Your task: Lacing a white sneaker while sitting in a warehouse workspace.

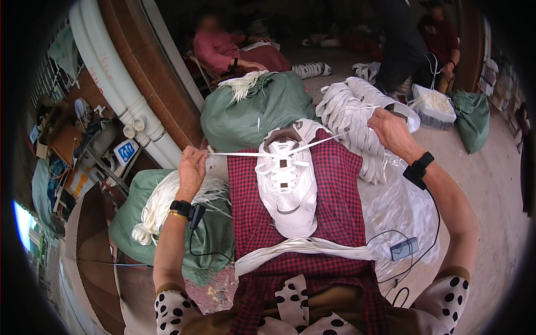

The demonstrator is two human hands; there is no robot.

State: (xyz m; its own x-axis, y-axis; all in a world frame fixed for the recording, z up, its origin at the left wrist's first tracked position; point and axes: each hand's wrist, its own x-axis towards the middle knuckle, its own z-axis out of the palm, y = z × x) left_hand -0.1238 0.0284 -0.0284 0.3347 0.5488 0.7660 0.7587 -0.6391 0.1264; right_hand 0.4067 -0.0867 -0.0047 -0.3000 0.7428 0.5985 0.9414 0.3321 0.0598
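Observation:
A white sneaker point(296, 211) lies on the red-and-black checked cloth over my lap, its toe toward me. White shoelace point(234, 154) runs through its upper eyelets and is stretched out taut to both sides. My left hand point(192, 167) is closed around one end, out to the left of the shoe. The other end is pinched in my right hand point(389, 133), held higher and farther out, in front of the stacked white shoes. Across my lap, nearer than the toe, lies a bundle of loose white laces point(304, 247).
Green sacks point(259, 111) stand ahead and at my left, a lace bundle point(162, 204) on the nearer one. Stacked white shoes point(354, 111) rise ahead right, beside clear plastic sheeting point(385, 201). A tub of laces point(434, 106) stands beyond. Several people are farther back. Cables hang from both wrist straps.

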